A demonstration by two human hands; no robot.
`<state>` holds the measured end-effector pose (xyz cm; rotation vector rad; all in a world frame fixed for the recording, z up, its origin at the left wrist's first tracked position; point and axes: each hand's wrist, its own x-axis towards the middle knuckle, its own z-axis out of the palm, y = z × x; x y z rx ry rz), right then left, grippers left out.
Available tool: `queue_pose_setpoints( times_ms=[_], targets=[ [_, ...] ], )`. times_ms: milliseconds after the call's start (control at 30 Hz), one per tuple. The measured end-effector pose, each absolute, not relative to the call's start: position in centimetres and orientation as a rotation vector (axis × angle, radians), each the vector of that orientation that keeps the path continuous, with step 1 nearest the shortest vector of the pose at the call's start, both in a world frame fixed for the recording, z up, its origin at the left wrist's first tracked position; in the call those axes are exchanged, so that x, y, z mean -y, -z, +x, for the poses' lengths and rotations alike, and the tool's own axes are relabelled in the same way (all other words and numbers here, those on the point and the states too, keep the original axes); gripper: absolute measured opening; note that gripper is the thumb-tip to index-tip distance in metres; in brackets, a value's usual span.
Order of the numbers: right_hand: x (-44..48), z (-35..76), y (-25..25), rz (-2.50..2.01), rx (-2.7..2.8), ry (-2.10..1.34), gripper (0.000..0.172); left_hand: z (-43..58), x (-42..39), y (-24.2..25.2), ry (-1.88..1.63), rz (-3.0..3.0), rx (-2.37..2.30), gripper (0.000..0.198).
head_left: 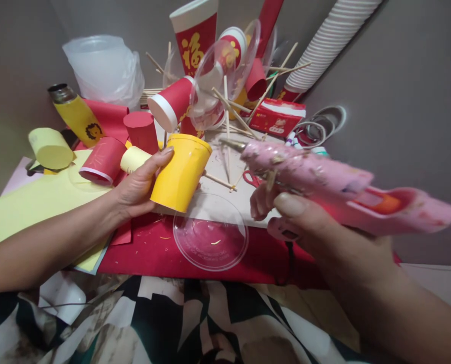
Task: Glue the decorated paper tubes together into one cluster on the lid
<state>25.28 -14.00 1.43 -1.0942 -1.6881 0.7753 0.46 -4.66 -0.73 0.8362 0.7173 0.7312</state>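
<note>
My left hand (144, 182) is wrapped round a yellow paper-covered cup (182, 174), held tilted above the table. In my right hand (312, 222) is a pink hot glue gun (305, 167), its metal nozzle pointing left toward the cup but apart from it. Glue residue and wear mark the gun's body. Below the cup lies a round clear plastic lid (210, 247) on the red tabletop. Red paper-covered cups (104, 161) and a pale yellow one (50, 148) rest to the left of my left hand.
Red-and-gold paper cups (197, 43), clear lids and wooden sticks (244, 119) crowd the back. A white plastic tub (100, 71), yellow bottle (77, 116), red tissue pack (276, 117), tape rolls (324, 124) and a tall cup stack (331, 43) stand around. Yellow paper (39, 207) covers the left.
</note>
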Motion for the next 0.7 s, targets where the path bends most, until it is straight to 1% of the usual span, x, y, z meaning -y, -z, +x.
queue_pose_setpoints(
  times_ms=[33,100,133,167,300,467,567,700],
  targets=[
    [13.9,25.2,-1.5,-1.044,1.759,-0.749,0.026,0.5,4.6,0.9,-0.732,0.846,-0.708,0.051],
    [13.7,24.9,-1.6,-0.977,1.921,-0.673,0.043,0.5,4.5,1.2,-0.739,0.871,-0.693,0.052],
    [13.6,24.9,-1.6,-0.962,2.002,-0.616,0.047,0.6,4.5,1.4,-0.742,0.883,-0.691,0.053],
    [13.5,24.8,-1.5,-0.956,2.069,-0.556,0.048,0.7,4.5,1.5,-0.747,0.892,-0.693,0.054],
    [13.2,24.6,-1.0,-0.99,2.144,-0.357,0.035,1.0,4.9,1.6,-0.797,0.905,-0.722,0.057],
    [13.1,24.1,-0.3,-1.02,2.106,-0.29,0.023,1.5,5.4,1.8,-0.873,0.931,-0.758,0.064],
    [13.0,24.0,-0.1,-1.033,2.084,-0.276,0.02,1.5,5.4,2.2,-0.922,0.952,-0.761,0.064],
    [12.8,24.1,-0.1,-1.045,2.129,-0.283,0.021,1.4,5.4,2.5,-0.929,1.01,-0.743,0.058]
  ],
)
